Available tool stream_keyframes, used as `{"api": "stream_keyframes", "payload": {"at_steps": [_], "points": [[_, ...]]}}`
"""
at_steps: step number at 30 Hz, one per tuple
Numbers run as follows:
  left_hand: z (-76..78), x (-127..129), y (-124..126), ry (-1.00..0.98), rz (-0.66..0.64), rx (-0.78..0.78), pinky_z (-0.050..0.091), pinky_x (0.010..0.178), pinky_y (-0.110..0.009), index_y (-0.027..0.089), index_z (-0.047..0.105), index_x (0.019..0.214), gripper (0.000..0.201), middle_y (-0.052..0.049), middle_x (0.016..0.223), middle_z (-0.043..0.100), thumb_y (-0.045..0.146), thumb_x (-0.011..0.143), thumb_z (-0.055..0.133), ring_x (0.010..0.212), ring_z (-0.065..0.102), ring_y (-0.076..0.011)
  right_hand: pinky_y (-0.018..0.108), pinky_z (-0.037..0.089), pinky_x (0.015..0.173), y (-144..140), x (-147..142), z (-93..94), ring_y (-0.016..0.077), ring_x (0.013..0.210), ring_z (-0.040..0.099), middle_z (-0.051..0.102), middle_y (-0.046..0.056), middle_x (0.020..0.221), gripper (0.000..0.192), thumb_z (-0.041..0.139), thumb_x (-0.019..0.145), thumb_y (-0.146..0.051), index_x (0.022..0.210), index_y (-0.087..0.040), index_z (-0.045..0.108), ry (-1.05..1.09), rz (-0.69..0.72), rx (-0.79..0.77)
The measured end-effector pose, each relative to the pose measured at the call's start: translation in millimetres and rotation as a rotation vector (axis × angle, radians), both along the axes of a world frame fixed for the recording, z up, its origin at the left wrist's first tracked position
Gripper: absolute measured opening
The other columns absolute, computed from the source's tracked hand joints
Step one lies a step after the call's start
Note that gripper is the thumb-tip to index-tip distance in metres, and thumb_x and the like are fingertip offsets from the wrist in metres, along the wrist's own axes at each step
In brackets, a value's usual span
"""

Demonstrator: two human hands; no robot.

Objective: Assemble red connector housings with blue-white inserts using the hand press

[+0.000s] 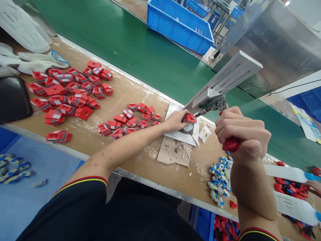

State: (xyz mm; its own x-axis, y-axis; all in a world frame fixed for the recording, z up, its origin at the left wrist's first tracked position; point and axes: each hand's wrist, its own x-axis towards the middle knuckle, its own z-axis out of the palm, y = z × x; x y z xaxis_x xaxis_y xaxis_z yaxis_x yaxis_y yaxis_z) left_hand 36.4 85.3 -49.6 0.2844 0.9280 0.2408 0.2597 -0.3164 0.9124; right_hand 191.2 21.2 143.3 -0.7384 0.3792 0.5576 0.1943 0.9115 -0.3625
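My left hand [177, 120] holds a small red plastic part [190, 118] on a round seat under the metal toggle clamp [212, 102] of a press fixture. My right hand [244, 134] is closed around the red handle [230, 145] of that clamp's lever. The fixture stands on a white base plate [175, 135] on the brown workbench [125, 90]. A heap of small white, blue and yellow pieces [219, 179] lies just below my right hand.
Two groups of red parts lie on the bench: a large one [69, 92] at the left, a smaller one [130, 120] near the fixture. A green conveyor belt [140, 50] runs behind, with a blue crate [179, 23] beyond. White gloves [35, 62] rest far left. Another person's hand [314, 185] shows at the right.
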Motion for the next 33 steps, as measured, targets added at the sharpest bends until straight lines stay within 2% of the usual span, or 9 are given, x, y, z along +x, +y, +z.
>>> {"api": "stream_keyframes", "payload": {"at_steps": [4,11,15,19,25,28,33], "points": [[0.8,0.6,-0.1,-0.012,0.009,-0.013,0.057,0.092,-0.037,0.016,0.064,0.119,0.038,-0.008,0.109,0.077,0.014,0.082,0.074,0.099,0.073,-0.0221,0.041,0.036,0.069,0.6,0.3,1.9,0.0148,0.049,0.045,0.047,-0.002,0.049,0.072,0.026,0.109,-0.065,0.053,-0.023,0.04,-0.065,-0.029,-0.013],[0.3,-1.4,1.1,0.007,0.007,0.006,0.056,0.094,-0.037,0.017,0.064,0.118,0.038,-0.007,0.11,0.077,0.013,0.082,0.075,0.1,0.072,-0.0219,0.04,0.034,0.068,3.1,1.9,8.6,0.0133,0.048,0.042,0.045,-0.003,0.049,0.07,0.025,0.111,-0.062,0.055,-0.022,0.039,-0.099,0.014,-0.024],[2.2,-2.3,0.7,-0.004,0.003,0.005,0.057,0.092,-0.036,0.017,0.065,0.116,0.036,-0.007,0.108,0.077,0.013,0.082,0.075,0.099,0.072,-0.0221,0.039,0.033,0.069,3.3,1.5,4.9,0.0138,0.052,0.046,0.048,-0.003,0.052,0.067,0.025,0.112,-0.058,0.058,-0.023,0.04,-0.165,0.023,0.027],[3.9,-2.5,0.4,-0.021,-0.009,-0.001,0.057,0.09,-0.035,0.016,0.065,0.116,0.037,-0.007,0.106,0.077,0.012,0.081,0.074,0.096,0.072,-0.0214,0.039,0.034,0.07,8.1,3.0,-13.9,0.0139,0.054,0.042,0.049,-0.003,0.053,0.063,0.028,0.113,-0.052,0.058,-0.023,0.042,-0.236,0.054,0.224],[3.0,-2.0,-0.4,-0.033,-0.012,0.023,0.057,0.093,-0.037,0.016,0.064,0.115,0.035,-0.007,0.106,0.077,0.012,0.081,0.072,0.098,0.073,-0.022,0.04,0.035,0.079,11.6,8.8,-46.4,0.0175,0.063,0.043,0.052,-0.001,0.056,0.057,0.038,0.109,-0.043,0.056,-0.023,0.046,-0.292,-0.039,0.567],[0.2,-1.7,-0.3,-0.053,-0.015,0.027,0.057,0.091,-0.036,0.017,0.064,0.114,0.035,-0.007,0.105,0.077,0.012,0.08,0.072,0.096,0.073,-0.0218,0.04,0.036,0.082,10.0,8.2,-56.0,0.0182,0.066,0.045,0.052,-0.001,0.056,0.052,0.044,0.106,-0.035,0.056,-0.023,0.048,-0.281,-0.073,0.625],[-2.5,0.4,-1.1,-0.023,0.005,0.04,0.056,0.091,-0.036,0.017,0.063,0.114,0.034,-0.007,0.106,0.077,0.013,0.081,0.072,0.097,0.072,-0.0216,0.039,0.036,0.074,14.3,3.8,-75.1,0.019,0.065,0.043,0.048,-0.002,0.055,0.044,0.052,0.099,-0.023,0.056,-0.024,0.045,-0.116,-0.063,0.662]]}}
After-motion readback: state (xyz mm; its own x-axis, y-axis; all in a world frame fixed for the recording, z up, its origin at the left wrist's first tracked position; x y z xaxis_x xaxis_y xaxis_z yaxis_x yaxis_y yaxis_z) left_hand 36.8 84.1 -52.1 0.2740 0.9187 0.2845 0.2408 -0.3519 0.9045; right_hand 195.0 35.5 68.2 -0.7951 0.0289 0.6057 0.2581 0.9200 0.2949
